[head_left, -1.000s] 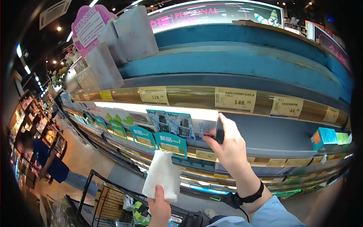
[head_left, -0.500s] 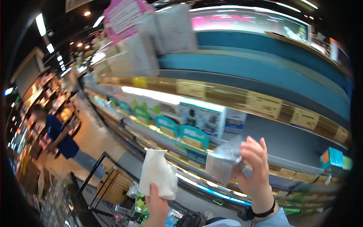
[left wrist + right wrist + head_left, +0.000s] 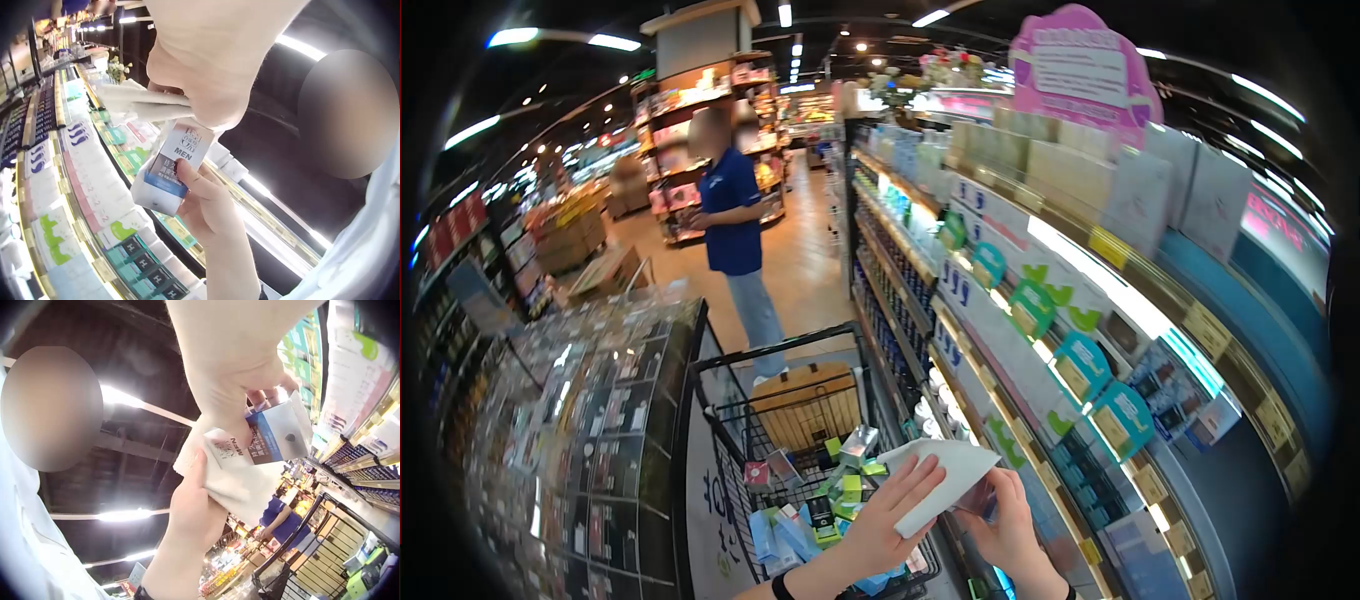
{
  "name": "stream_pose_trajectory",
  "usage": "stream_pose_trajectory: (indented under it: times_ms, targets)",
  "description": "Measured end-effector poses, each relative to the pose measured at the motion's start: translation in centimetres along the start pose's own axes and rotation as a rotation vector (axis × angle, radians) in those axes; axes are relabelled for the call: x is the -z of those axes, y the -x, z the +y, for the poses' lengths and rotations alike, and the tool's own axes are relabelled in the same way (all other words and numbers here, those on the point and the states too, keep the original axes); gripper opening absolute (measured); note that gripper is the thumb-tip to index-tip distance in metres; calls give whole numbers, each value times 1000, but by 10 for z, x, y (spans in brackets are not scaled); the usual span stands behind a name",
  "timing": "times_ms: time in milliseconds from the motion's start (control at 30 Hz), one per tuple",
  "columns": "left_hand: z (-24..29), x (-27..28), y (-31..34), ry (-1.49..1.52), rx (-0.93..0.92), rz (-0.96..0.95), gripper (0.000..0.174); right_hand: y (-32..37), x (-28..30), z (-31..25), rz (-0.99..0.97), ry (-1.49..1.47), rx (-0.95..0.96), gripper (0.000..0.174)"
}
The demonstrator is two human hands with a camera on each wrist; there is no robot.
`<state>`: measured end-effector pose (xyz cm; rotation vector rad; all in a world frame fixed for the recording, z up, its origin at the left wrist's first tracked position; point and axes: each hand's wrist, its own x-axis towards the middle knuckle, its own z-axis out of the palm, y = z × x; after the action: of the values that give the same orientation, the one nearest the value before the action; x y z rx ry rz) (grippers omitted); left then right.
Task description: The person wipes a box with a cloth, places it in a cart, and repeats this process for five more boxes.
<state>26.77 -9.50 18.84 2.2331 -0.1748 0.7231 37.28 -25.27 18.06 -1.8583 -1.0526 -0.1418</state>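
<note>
Left hand point(image 3: 890, 515) grips a folded white cloth point(image 3: 945, 475); right hand point(image 3: 1000, 530), touching it, pinches a small box point(image 3: 172, 165). Long store shelving point(image 3: 1040, 330) runs beyond the right hand. A shopping cart point(image 3: 770, 347) sits beneath and beyond the left hand. The cloth lies over the box's top. Wiping well likely needs a firm pinch, with each face turned to the cloth. The box reads "MEN"; its smaller print is unreadable.

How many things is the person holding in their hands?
2. A white cloth is in the left hand; a small box marked MEN is in the right hand, touching the cloth. Anything hidden behind the cloth cannot be ruled out.
</note>
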Motion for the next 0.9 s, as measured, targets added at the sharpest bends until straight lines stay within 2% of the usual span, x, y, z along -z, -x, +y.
stream_pose_trajectory:
  times_ms: [167, 233, 267, 300, 367, 400, 433, 500, 533, 567, 600, 667, 733, 767, 833, 900]
  targets:
    - [-30, 26, 51, 27, 116, 102, 48, -24, -41, -11, -64, 34, 26, 57]
    - [-47, 28, 71, 62, 296, 82, 43, -29, -63, -9, -1, -260, -156, 57]
    - [-47, 25, 82, 418, 669, 158, 41, -33, -69, -10, -31, -299, -175, 57]
    - [-52, 27, 88, 412, 658, 180, 41, -36, -78, -11, -39, -302, -152, 57]
    - [-65, 30, 94, 641, 798, 409, 44, -34, -100, -7, -182, -321, -314, 59]
    - [-70, 27, 95, 615, 768, 527, 47, -29, -118, 2, -197, -323, -248, 62]
    - [-78, 20, 96, 622, 742, 561, 47, -24, -133, 5, -300, -431, -369, 66]
    - [-94, 8, 93, 134, 462, 634, 42, -18, -156, -9, -350, -583, -408, 46]
    - [-76, 10, 84, 227, 443, 594, 42, -16, -162, -4, -371, -578, -382, 46]
    - [-68, 12, 87, 302, 616, 516, 55, -13, -170, 4, -366, -749, -481, 50]
    - [-75, 12, 89, 311, 584, 492, 55, -12, -177, 10, -359, -921, -583, 56]
    - [-95, 12, 90, 308, 543, 483, 54, -14, -180, 14, -375, -933, -546, 49]
    - [-107, 11, 92, 636, 602, 529, 52, -12, -171, -4, -375, -917, -545, 43]
    - [-99, 22, 87, 633, 599, 532, 52, -13, -169, -5, -397, -849, -552, 45]
    - [-79, 40, 82, 984, 827, 312, 50, -10, -163, -20, -356, -820, -513, 50]
    - [-68, 40, 83, 876, 811, 277, 50, -12, -172, -5, -325, -871, -552, 55]
